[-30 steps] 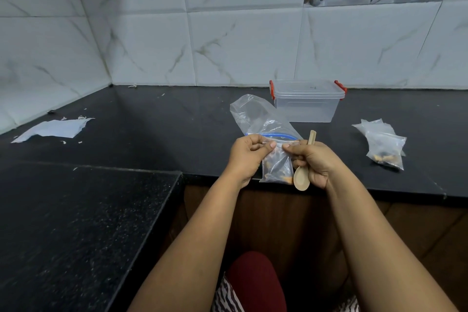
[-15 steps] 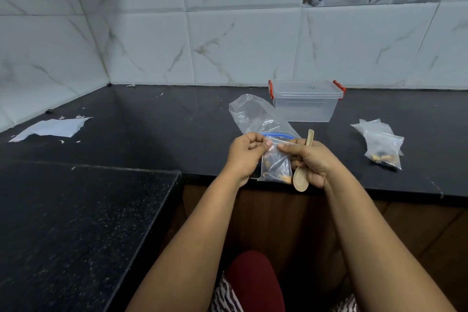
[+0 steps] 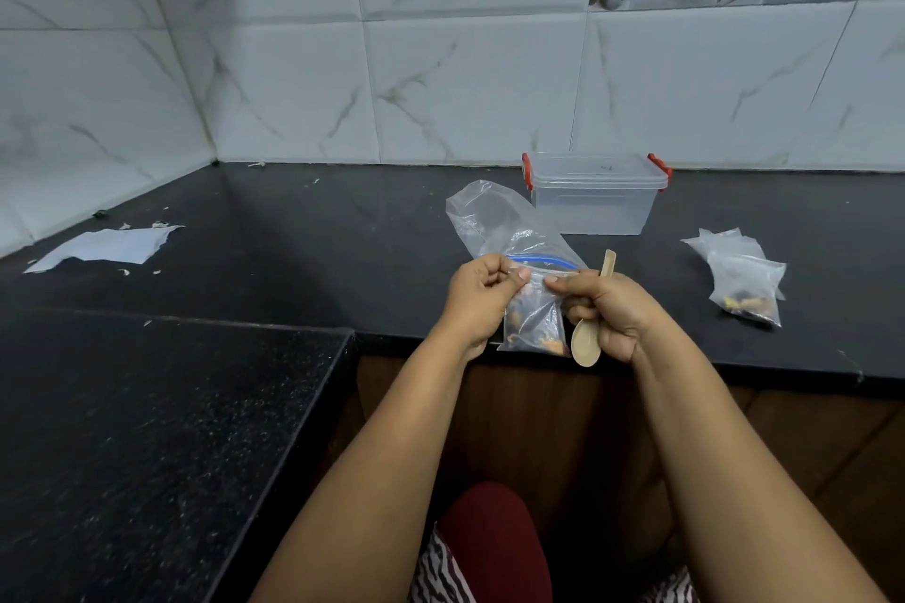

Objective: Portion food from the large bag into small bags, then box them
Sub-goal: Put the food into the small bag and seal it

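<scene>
Little has changed over the last second: both hands stay at the centre of the frame, working along the mouth of the small bag (image 3: pixel 534 323), so by my reading the sealing is still under way and the boxing has not begun. The left hand (image 3: pixel 477 296) pinches the bag's top edge at its left end; the right hand (image 3: pixel 609 309) pinches the same edge with thumb and forefinger while its other fingers curl round the wooden spoon (image 3: pixel 590 333). The bag hangs over the counter edge (image 3: pixel 734 365), long axis vertical, mouth up, food at the bottom. Behind it lies the large bag (image 3: pixel 494 223), with the lidded box (image 3: pixel 595 193) beyond and filled bags (image 3: pixel 742 277) at the right.
</scene>
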